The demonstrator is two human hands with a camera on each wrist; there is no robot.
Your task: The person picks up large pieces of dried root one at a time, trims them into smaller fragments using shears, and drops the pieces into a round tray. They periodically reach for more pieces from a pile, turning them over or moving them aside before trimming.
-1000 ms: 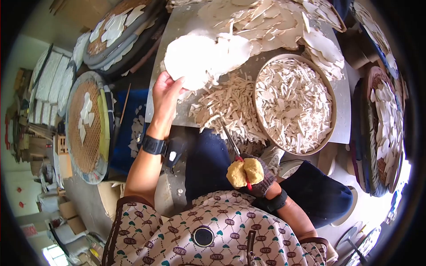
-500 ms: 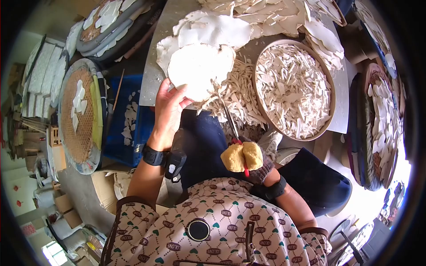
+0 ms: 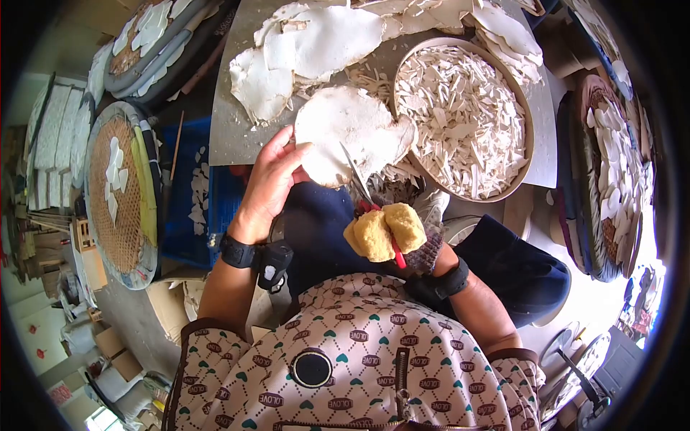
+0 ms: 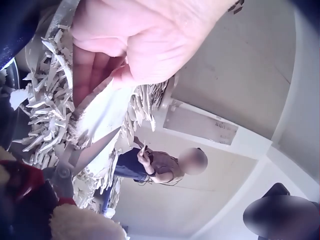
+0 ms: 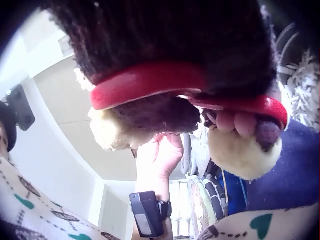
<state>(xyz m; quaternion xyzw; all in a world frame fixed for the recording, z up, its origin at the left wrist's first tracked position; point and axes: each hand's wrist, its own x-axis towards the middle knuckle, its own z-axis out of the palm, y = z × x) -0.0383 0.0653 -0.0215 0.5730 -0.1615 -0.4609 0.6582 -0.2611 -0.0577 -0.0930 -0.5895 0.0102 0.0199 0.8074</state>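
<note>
My left hand (image 3: 269, 179) pinches the edge of a thin, pale, roundish slice (image 3: 334, 126) between thumb and fingers, above the front of the table. The slice looks dry, with a ragged brownish rim. My right hand (image 3: 433, 248), in a dark knitted glove, grips red-handled scissors (image 3: 357, 174) with yellow sponge (image 3: 374, 235) padding around the handles. One blade lies across the slice's near part; in the left wrist view, the scissors (image 4: 97, 152) have their blades around its edge. Bare fingertips (image 5: 245, 125) poke out of the glove in the right wrist view.
A round tray (image 3: 530, 136) full of cut strips stands at the right on the metal table (image 3: 228, 140). More large slices (image 3: 323, 39) are heaped behind. Woven racks (image 3: 108, 215) and a blue crate (image 3: 223, 208) are at left. Another person (image 4: 162, 167) appears in the left wrist view.
My left hand has brought the slice off the heap, down and to the right, to the scissors. The scissors have risen slightly leftward, and one blade now overlaps the slice.
</note>
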